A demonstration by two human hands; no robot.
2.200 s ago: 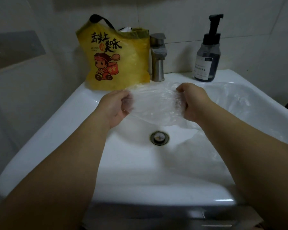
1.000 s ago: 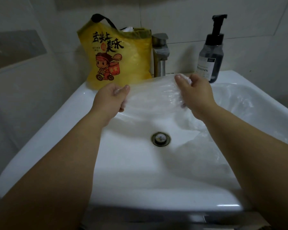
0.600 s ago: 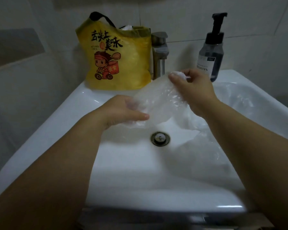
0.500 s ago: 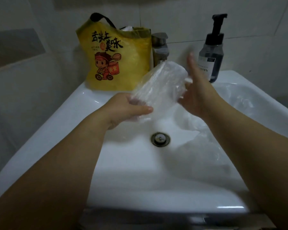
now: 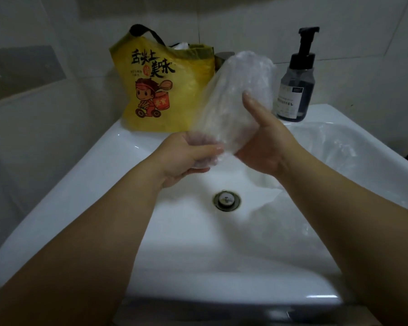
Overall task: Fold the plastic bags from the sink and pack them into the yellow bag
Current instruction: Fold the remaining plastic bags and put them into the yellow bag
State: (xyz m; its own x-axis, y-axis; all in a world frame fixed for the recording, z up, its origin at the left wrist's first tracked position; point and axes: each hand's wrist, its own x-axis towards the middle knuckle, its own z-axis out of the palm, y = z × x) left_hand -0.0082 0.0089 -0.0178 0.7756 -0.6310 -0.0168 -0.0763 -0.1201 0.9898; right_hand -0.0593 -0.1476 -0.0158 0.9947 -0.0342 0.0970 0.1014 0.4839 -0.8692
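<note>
We get a dim, greyish pic w/ flat, soft light. Small glare streak on the sink [image 5: 316, 298] front rim. The plastic bag [image 5: 236, 97] is motion-blurred. Wide-angle lens bends the edges; corners are darker & soft.

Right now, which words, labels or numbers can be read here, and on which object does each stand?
"舌尖上" on the yellow bag, top row.
"美味" on the same bag, second row.
Small print and red seal on the bag: too small to read.
Label on the pump bottle: blurred, unreadable.
</note>
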